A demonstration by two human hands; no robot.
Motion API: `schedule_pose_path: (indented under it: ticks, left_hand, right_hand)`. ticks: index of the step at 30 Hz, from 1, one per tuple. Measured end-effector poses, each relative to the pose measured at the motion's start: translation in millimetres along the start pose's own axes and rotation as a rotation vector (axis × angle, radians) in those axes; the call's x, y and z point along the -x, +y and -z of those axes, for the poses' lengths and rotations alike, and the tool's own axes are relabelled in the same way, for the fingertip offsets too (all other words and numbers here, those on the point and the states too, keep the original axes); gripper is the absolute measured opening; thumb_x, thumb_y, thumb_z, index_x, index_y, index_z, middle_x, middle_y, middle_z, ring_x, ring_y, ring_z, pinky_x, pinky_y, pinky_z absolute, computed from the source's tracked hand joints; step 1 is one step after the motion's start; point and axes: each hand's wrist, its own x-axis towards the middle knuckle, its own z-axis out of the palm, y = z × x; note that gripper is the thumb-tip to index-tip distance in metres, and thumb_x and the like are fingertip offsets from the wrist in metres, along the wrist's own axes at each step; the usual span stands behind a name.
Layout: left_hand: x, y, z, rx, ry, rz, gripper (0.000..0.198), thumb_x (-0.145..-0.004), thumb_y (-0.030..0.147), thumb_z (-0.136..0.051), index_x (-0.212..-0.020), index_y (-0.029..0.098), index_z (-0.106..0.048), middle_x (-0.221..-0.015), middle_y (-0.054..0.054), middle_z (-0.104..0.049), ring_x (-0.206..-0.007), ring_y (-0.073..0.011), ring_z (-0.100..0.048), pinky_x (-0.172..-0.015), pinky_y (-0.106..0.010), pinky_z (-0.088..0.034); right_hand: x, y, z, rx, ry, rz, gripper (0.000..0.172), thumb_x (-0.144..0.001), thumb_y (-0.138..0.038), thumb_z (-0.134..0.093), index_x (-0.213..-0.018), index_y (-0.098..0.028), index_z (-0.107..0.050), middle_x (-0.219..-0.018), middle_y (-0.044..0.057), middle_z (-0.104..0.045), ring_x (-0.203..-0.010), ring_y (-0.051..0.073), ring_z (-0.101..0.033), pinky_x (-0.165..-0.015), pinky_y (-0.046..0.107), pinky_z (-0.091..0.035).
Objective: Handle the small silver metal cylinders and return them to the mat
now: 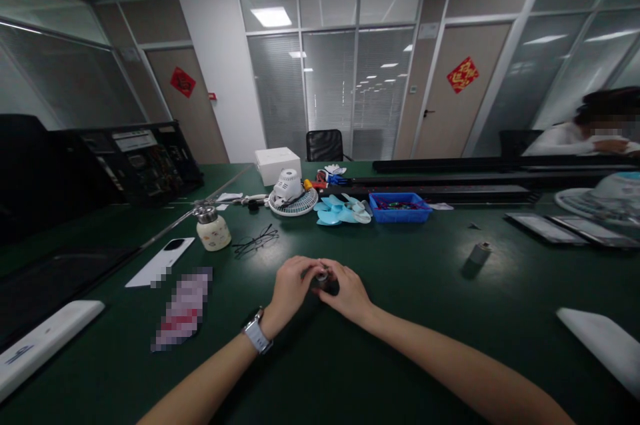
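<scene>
Both of my hands meet over the middle of the green table (400, 371). Between them is a small dark metallic part (323, 276), mostly covered by fingers. My left hand (294, 286), with a watch (257, 330) at its wrist, pinches the part's top from the left. The fingers of my right hand (349, 290) curl round it from the right, thumb low. To the right a small grey metal cylinder (481, 253) stands alone on the table. Eyeglasses (256, 240) lie beyond my left hand.
Behind my hands are light blue fan blades (341, 210), a blue bin (399, 208), a white fan part (289, 188) and a white box (278, 166). A jar (213, 229) and phone (161, 263) lie left. A person (580, 125) sits far right.
</scene>
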Motion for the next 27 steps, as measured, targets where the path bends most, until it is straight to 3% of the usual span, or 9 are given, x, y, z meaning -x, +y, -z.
schedule_pose_path:
  ticks: [4,6,9,11,14,18,21,24,27]
  left_hand:
    - [-5,-13,10.3,-0.012,0.123,0.028,0.02,-0.086,0.035,-0.057,-0.084,0.022,-0.072,-0.089,-0.004,-0.073,-0.085,-0.0204,-0.065,-0.079,-0.033,-0.049]
    - [-4,-27,10.6,-0.032,0.05,0.032,0.02,-0.084,0.037,-0.059,-0.083,0.023,-0.073,-0.088,-0.004,-0.073,-0.086,-0.0211,-0.064,-0.081,-0.034,-0.048]
    - [1,-49,3.7,-0.032,-0.16,0.044,0.02,-0.081,0.04,-0.062,-0.077,0.024,-0.075,-0.084,-0.004,-0.074,-0.085,-0.0219,-0.064,-0.081,-0.035,-0.047]
    - [4,-58,-1.5,-0.02,-0.228,0.065,0.022,-0.081,0.042,-0.062,-0.079,0.025,-0.075,-0.085,-0.004,-0.074,-0.086,-0.0221,-0.064,-0.082,-0.036,-0.047]
    - [4,-60,-4.9,-0.003,-0.249,0.083,0.024,-0.08,0.045,-0.061,-0.082,0.026,-0.076,-0.088,-0.004,-0.074,-0.088,-0.0231,-0.063,-0.083,-0.037,-0.046]
    - [1,-57,-4.0,0.025,-0.25,0.109,0.024,-0.078,0.047,-0.062,-0.083,0.028,-0.076,-0.089,-0.004,-0.074,-0.089,-0.0244,-0.063,-0.082,-0.038,-0.046]
    - [0,-58,-3.7,0.025,-0.256,0.127,0.024,-0.077,0.048,-0.062,-0.083,0.029,-0.076,-0.09,-0.004,-0.074,-0.09,-0.0249,-0.063,-0.083,-0.039,-0.046]
    - [0,-59,-3.3,0.017,-0.268,0.142,0.027,-0.077,0.05,-0.06,-0.086,0.029,-0.076,-0.093,-0.004,-0.074,-0.092,-0.0257,-0.063,-0.084,-0.04,-0.046]
    - [0,-57,-1.8,0.011,-0.265,0.159,0.03,-0.078,0.05,-0.059,-0.092,0.029,-0.075,-0.095,-0.005,-0.074,-0.093,-0.0258,-0.063,-0.084,-0.039,-0.047]
  right_hand:
    - [-1,-4,1,0.032,-0.014,-0.005,0.059,-0.074,-0.034,-0.067,-0.129,-0.024,-0.047,-0.113,0.006,-0.063,-0.093,0.021,-0.061,-0.086,0.039,-0.046]
    - [-1,-7,5,0.051,-0.025,0.01,0.057,-0.076,-0.032,-0.065,-0.129,-0.024,-0.047,-0.114,0.006,-0.062,-0.094,0.021,-0.06,-0.086,0.039,-0.046]
    - [5,-4,22,0.088,-0.029,-0.004,0.053,-0.077,-0.029,-0.063,-0.127,-0.027,-0.049,-0.114,0.005,-0.061,-0.098,0.021,-0.059,-0.088,0.04,-0.046]
    - [14,8,44,0.104,-0.028,-0.053,0.051,-0.077,-0.029,-0.062,-0.126,-0.03,-0.05,-0.112,0.004,-0.061,-0.098,0.022,-0.059,-0.086,0.041,-0.047]
    - [39,47,92,0.174,0.04,-0.171,0.052,-0.078,-0.035,-0.059,-0.129,-0.031,-0.048,-0.112,0.003,-0.061,-0.095,0.022,-0.061,-0.083,0.041,-0.05]
    - [84,118,166,0.398,0.269,-0.445,0.059,-0.075,-0.04,-0.058,-0.131,-0.025,-0.045,-0.112,0.007,-0.062,-0.089,0.023,-0.064,-0.077,0.038,-0.052]
    - [111,155,208,0.544,0.429,-0.642,0.065,-0.074,-0.042,-0.056,-0.133,-0.02,-0.041,-0.111,0.01,-0.062,-0.087,0.025,-0.064,-0.075,0.039,-0.051]
    - [118,161,227,0.7,0.531,-0.688,0.078,-0.071,-0.044,-0.059,-0.137,-0.012,-0.033,-0.118,0.018,-0.058,-0.1,0.032,-0.059,-0.08,0.043,-0.048]
    - [107,140,224,0.859,0.596,-0.515,0.08,-0.072,-0.044,-0.06,-0.139,-0.011,-0.03,-0.128,0.022,-0.05,-0.117,0.035,-0.048,-0.093,0.048,-0.041]
